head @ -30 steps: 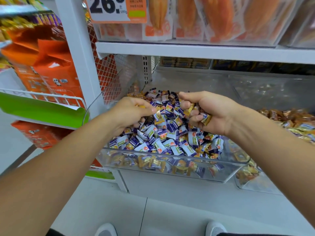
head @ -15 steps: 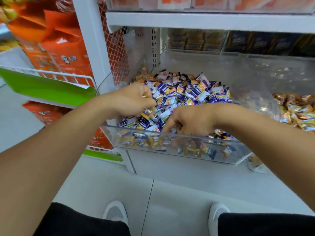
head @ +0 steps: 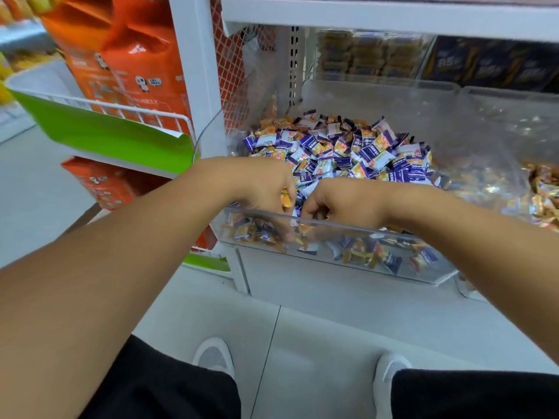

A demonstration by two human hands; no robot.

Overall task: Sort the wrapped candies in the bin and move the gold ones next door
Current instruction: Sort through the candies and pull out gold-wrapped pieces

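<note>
My left hand (head: 260,189) pinches a gold candy (head: 286,201) at the front of the bin (head: 332,225). Just beside it, my right hand (head: 338,201) is curled down into the pile; whether it holds anything I cannot tell. Many gold ones remain among the purple candies (head: 348,149). The next bin (head: 544,195) holds gold already.

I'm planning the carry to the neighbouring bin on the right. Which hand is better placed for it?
Probably the right hand: it sits nearer the neighbouring bin holding gold candies. The left hand, gripping a gold candy, would have to cross over it.
</note>
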